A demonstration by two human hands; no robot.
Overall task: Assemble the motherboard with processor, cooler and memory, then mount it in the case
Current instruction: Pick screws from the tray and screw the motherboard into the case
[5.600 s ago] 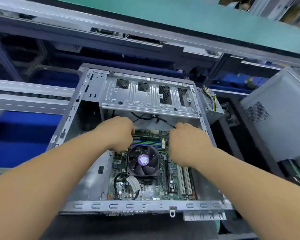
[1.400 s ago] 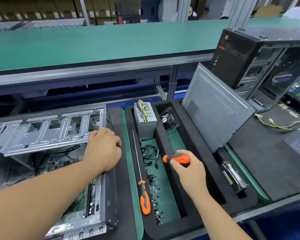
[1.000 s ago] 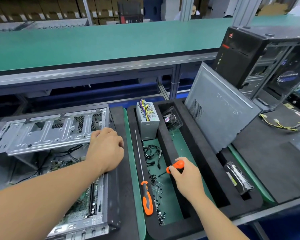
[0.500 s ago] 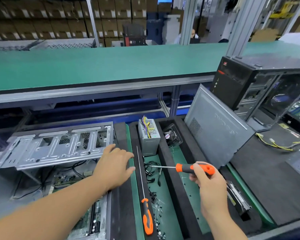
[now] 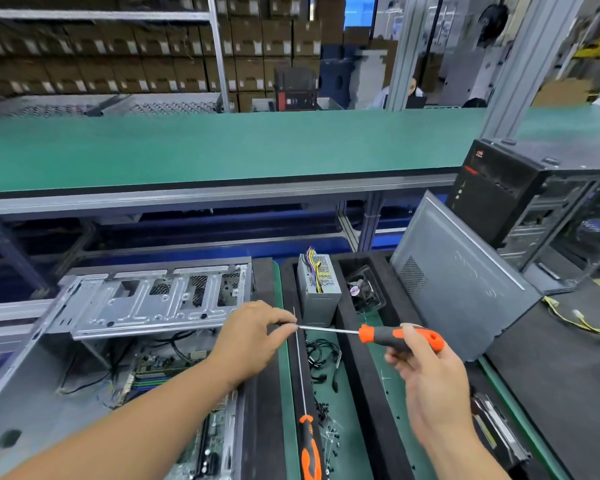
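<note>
The right hand (image 5: 426, 372) has its grip clamped around the orange-and-black handle of a slim steel-shafted screwdriver (image 5: 394, 337). The left hand (image 5: 253, 336) pinches the bare tip of that shaft; whether a screw sits there is too small to tell. The tool's long axis lies almost level, running left to right, with the tip at the left.

The open grey sheet-metal computer case (image 5: 32, 386) lies on its side at the near left. The green printed motherboard (image 5: 160, 367) is seated inside it, partly hidden under the perforated steel drive bracket (image 5: 153, 299) and the left forearm. The board therefore lies left of and below the tip, and the left hand is the nearer one to it. Judged from this, the next move is to swing the tip down and left until the shaft stands square to the board.

A black foam tray (image 5: 357, 368) with green-lined compartments sits to the right of the case on the tabletop. It holds:
- a second, longer orange-handled screwdriver (image 5: 307, 434), lying near to far;
- small black loose screws (image 5: 326, 429), just beside that handle;
- a boxy mesh-sided silver power supply (image 5: 317, 280), with coloured wires;
- a flat grey metal side panel (image 5: 454, 278), leaning.
</note>
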